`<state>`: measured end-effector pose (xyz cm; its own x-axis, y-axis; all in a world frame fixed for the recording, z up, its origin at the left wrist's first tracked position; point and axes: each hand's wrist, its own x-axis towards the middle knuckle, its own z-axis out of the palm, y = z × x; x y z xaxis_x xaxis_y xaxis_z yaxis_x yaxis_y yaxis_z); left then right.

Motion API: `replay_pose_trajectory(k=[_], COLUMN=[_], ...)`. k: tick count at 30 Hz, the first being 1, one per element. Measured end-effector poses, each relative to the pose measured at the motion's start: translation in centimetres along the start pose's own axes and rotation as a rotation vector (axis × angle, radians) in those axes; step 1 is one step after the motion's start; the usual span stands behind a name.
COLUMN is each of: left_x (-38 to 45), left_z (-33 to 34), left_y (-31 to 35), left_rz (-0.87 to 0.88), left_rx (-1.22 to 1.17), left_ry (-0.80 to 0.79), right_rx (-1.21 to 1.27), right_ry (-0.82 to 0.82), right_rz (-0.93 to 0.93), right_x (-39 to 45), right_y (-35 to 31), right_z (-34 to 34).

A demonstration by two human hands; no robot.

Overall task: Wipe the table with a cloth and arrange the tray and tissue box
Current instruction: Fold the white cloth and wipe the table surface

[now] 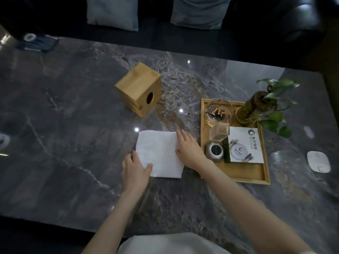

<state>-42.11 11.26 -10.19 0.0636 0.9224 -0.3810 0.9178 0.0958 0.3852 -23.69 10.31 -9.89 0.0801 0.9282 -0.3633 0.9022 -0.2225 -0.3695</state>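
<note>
A white folded cloth (158,152) lies flat on the dark marble table (73,125). My left hand (134,170) grips its near left corner, thumb on top. My right hand (189,148) rests flat on the cloth's right edge, fingers spread. A wooden tissue box (138,88) with a round hole lies on its side behind the cloth. To the right sits a wooden tray (244,173) holding a glass ashtray (218,111) with cigarette butts, a clear cup (220,132), a small round silver object (214,150), a white booklet (244,145) and a glass vase with a green plant (255,107).
A white oval device (318,161) lies right of the tray. A dark flat item (36,44) sits at the table's far left corner. Grey cushions (112,12) on a dark sofa stand behind the table. My light-clothed lap (165,243) is at the near edge.
</note>
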Motion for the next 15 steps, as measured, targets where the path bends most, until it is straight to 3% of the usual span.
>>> replay_pose_trajectory(k=[4,15], left_x=[0.8,2.2], left_z=[-0.1,-1.6], left_y=[0.4,1.4], left_rz=[-0.077,-0.016], left_rx=[-0.106,-0.241], left_ry=[-0.039,-0.141], right_rx=[0.068,0.523], right_ry=[0.034,0.041], right_rz=[0.045,0.182], right_x=[-0.3,-1.0], right_y=[-0.3,-1.2], right_z=[0.1,-0.5])
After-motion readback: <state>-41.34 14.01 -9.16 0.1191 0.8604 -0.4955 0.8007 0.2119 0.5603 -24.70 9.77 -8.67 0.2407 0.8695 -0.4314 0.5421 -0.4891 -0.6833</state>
